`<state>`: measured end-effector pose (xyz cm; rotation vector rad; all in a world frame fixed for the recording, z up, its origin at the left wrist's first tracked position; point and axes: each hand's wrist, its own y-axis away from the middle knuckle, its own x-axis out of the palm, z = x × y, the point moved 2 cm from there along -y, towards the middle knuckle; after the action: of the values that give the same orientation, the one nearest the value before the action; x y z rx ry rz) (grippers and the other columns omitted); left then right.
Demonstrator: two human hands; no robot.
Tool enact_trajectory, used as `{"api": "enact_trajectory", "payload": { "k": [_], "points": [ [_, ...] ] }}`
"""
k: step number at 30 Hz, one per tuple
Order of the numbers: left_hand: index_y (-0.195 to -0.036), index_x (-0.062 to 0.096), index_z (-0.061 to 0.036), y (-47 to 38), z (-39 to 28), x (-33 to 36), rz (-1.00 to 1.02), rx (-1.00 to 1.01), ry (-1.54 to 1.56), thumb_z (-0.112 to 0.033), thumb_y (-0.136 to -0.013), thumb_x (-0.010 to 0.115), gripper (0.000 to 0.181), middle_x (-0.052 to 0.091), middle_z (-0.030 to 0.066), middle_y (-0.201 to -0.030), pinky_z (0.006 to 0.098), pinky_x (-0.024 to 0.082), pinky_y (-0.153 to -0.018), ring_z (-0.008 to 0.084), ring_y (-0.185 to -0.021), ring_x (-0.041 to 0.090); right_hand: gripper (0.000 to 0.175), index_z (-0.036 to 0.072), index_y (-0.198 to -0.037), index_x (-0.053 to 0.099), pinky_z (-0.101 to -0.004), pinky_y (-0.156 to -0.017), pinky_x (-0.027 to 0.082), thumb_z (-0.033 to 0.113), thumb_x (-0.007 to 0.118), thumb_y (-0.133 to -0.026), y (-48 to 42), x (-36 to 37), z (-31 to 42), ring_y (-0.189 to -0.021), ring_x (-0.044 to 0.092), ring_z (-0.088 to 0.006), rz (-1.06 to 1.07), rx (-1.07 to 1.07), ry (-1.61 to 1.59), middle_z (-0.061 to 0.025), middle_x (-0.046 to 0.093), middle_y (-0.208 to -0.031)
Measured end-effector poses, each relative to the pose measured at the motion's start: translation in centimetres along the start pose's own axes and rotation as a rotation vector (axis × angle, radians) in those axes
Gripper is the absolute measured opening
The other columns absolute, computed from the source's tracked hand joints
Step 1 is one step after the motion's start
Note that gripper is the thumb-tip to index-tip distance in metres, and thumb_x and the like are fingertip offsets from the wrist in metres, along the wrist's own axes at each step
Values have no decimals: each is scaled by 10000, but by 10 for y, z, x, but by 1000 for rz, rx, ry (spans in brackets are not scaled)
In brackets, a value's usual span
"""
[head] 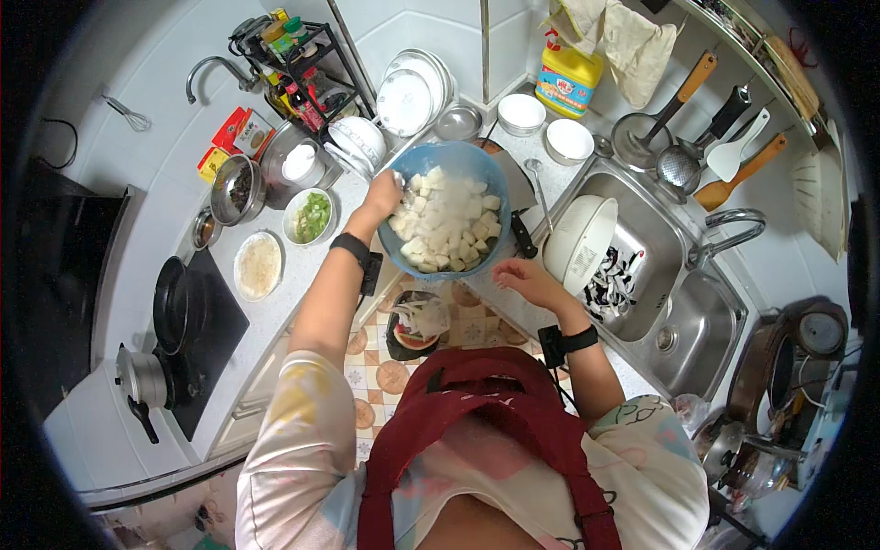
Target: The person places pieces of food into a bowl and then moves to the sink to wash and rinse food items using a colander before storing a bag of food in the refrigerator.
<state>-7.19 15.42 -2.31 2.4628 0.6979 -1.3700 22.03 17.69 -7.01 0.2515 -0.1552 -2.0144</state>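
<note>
A translucent blue plastic basin (507,199) full of pale, roughly cut cubes (447,227) is in front of me at the counter corner. A whitish haze blurs the middle of the heap. My left hand (382,196) grips the basin's left rim, with a bit of something white at its fingertips that I cannot make out. Just off the basin's lower right side is my right hand (526,280), fingers loosely bent and holding nothing. A black-handled knife (523,235) lies to the right of the basin, its blade partly hidden.
The double steel sink (639,206) on the right holds a tilted white colander (581,240) and dark-and-white strips (610,285). To the left stand a bowl of chopped greens (309,216), a plate of pale powder (258,267) and a black cooktop (213,330). A lined bin (412,326) is on the floor.
</note>
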Motion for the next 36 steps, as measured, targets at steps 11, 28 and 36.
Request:
{"api": "enact_trajectory", "payload": {
  "k": [11, 28, 36],
  "points": [
    [-879, 524, 13, -12, -32, 20, 350, 2, 314, -192, -772, 444, 244, 560, 151, -722, 324, 418, -583, 196, -602, 520, 199, 4, -933, 489, -239, -688, 381, 136, 446, -790, 5, -4, 1, -751, 480, -126, -32, -37, -44, -46, 519, -826],
    [-811, 498, 43, -69, -42, 50, 166, 107, 28, -201, -766, 418, 260, 532, 197, -647, 361, 410, -535, 318, -589, 522, 244, 0, -959, 480, -246, -694, 379, 177, 456, -794, 24, -26, 0, -779, 475, -128, -159, -32, -52, -59, 522, -850],
    [-824, 491, 56, -55, -13, 27, 98, 136, -13, -154, -750, 430, 230, 534, 216, -678, 369, 402, -570, 298, -636, 532, 233, -1, -964, 480, -243, -700, 389, 152, 464, -790, 14, -24, -6, -780, 497, -137, -152, -26, -55, -55, 530, -875]
  ]
}}
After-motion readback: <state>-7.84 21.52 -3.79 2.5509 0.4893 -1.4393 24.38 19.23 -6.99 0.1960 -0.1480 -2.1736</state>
